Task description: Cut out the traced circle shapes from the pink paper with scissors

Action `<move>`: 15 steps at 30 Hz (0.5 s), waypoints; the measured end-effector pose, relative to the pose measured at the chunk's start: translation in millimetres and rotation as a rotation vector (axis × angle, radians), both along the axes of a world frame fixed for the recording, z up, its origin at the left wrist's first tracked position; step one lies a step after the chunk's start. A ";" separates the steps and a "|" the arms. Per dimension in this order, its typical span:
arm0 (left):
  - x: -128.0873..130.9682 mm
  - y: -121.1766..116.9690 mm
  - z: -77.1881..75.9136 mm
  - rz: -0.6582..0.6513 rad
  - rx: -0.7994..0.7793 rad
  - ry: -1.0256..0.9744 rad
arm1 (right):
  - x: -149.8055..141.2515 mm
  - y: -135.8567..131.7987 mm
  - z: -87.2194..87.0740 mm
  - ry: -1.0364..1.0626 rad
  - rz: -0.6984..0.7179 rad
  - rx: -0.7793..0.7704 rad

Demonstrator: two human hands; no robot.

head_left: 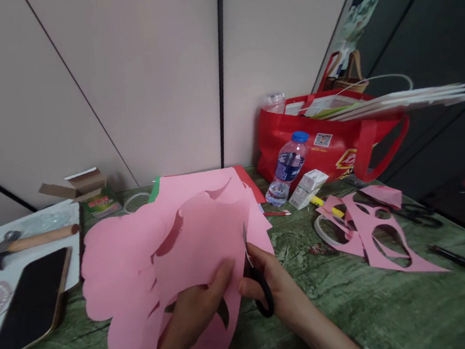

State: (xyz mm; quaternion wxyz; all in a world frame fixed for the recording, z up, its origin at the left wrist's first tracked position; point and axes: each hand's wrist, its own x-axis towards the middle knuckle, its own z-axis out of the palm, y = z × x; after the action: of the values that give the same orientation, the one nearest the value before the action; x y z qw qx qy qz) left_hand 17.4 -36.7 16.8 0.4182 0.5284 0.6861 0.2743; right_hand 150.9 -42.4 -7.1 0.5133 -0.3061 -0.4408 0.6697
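Observation:
My left hand (204, 303) is closed on a sheet of pink paper (209, 231), its thumb pressed on top and the other fingers partly hidden beneath. Curved cut-outs and holes show along the sheet's left side and lower part. In my right hand (269, 280) is a pair of scissors (262, 292) with black handles, blades pointing up and away at the right edge of the paper. Whether the blades are parted is hard to make out. A large pink scalloped paper shape (117, 262) lies to the left, partly under the held sheet.
At left, a hammer (41, 238) and a phone (31, 303) lie by an opened small box (95, 198). Behind to the right stand a water bottle (287, 172), a small carton (308, 189) and a red bag (315, 144). Pink scraps (365, 227) and a tape roll (324, 234) lie right.

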 end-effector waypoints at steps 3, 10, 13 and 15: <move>0.8 1.7 -1.5 0.057 0.051 -0.029 | 1.1 0.4 -1.6 -0.020 -0.002 -0.007; -0.1 4.1 -5.1 0.050 0.044 0.025 | -0.9 1.3 -2.1 -0.011 -0.017 0.011; 2.1 2.6 -1.4 0.092 0.024 0.020 | -1.5 1.1 -0.8 -0.004 -0.022 0.009; 3.0 2.5 -0.2 0.088 0.005 0.005 | -1.7 1.1 -2.0 -0.016 -0.034 -0.009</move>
State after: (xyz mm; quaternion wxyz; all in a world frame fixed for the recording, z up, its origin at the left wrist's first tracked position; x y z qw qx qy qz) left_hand 20.3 -34.2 16.6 0.4027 0.4994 0.7090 0.2929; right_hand 149.2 -41.4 -9.1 0.5195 -0.3214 -0.4366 0.6605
